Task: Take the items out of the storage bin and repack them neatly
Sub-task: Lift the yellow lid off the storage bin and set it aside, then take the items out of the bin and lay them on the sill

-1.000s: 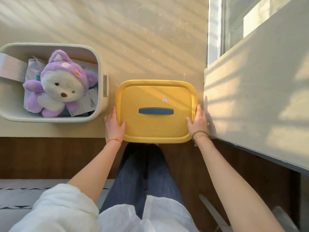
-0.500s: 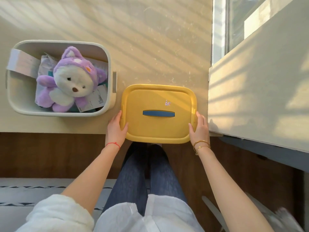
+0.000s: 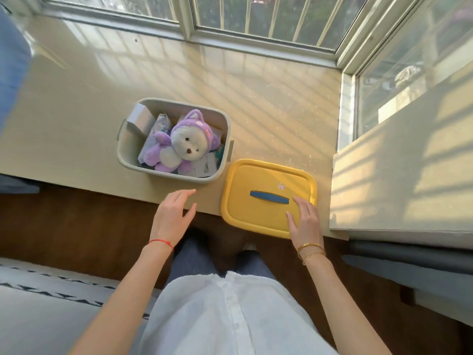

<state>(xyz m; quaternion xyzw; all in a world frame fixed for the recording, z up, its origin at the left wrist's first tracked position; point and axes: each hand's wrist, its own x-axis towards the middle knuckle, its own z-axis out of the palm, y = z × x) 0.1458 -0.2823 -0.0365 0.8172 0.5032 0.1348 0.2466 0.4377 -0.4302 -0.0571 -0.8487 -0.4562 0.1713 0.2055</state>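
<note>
A pale grey storage bin [image 3: 126,160] stands on the beige window ledge. In it lie a purple plush bear [image 3: 180,146], a silver box [image 3: 140,120] and several flat packets [image 3: 160,126]. Just right of the bin the yellow lid [image 3: 245,206] with a blue handle [image 3: 269,197] lies flat, its front edge overhanging the ledge. My left hand [image 3: 172,217] hovers open below the bin, holding nothing. Fingers spread, my right hand [image 3: 304,221] rests on the lid's front right corner without gripping it.
The ledge [image 3: 268,119] stretches back to a barred window [image 3: 256,16]. A raised beige panel [image 3: 399,180] stands right of the lid. Blue fabric [image 3: 12,60] is at the far left. Below the ledge are dark wood floor [image 3: 64,226] and a patterned rug [image 3: 46,285].
Both hands have let go of the lid's sides. The left hand moved left toward the bin, the right one onto the lid's top. The view has tilted up, showing the window.
</note>
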